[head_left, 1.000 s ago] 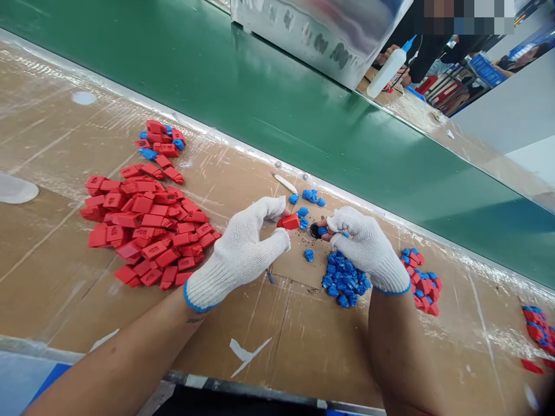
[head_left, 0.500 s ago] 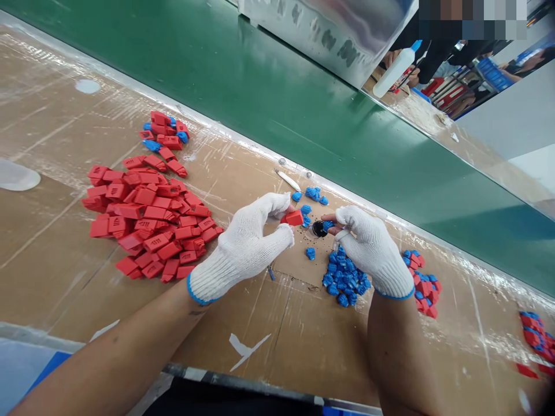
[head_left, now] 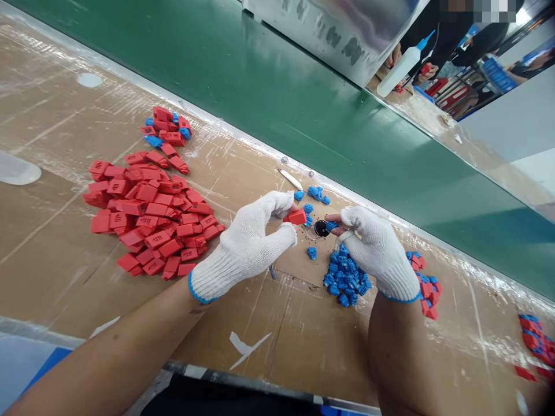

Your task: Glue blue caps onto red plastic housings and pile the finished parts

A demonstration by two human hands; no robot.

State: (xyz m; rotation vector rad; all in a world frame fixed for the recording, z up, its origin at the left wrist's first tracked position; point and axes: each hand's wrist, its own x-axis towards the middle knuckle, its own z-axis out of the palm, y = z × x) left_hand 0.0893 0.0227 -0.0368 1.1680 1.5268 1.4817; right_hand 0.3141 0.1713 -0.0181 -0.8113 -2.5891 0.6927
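Observation:
Both my hands wear white knit gloves. My left hand (head_left: pixel 249 242) pinches a small red plastic housing (head_left: pixel 297 217) between thumb and forefinger. My right hand (head_left: pixel 377 251) pinches a small blue plastic piece (head_left: pixel 331 225) at its bare fingertips, right beside a small black round part (head_left: pixel 321 228) on the cardboard. The two hands are close together, a few centimetres apart. A heap of blue pieces (head_left: pixel 344 277) lies under my right hand. A large heap of red housings (head_left: pixel 150 216) lies left of my left hand.
A cardboard-covered bench (head_left: pixel 65 254) wrapped in clear film holds everything. A green conveyor belt (head_left: pixel 269 104) runs behind it. Mixed red and blue parts lie at the right (head_left: pixel 427 283) and far right (head_left: pixel 535 338). A small red-blue cluster (head_left: pixel 167 130) and a white stick (head_left: pixel 290 179) lie near the belt. Another person holds a squeeze bottle (head_left: pixel 401 68) across the belt.
The view has shifted slightly. My hands have stayed nearly in place, with the red housing and the blue piece still pinched and a little closer together.

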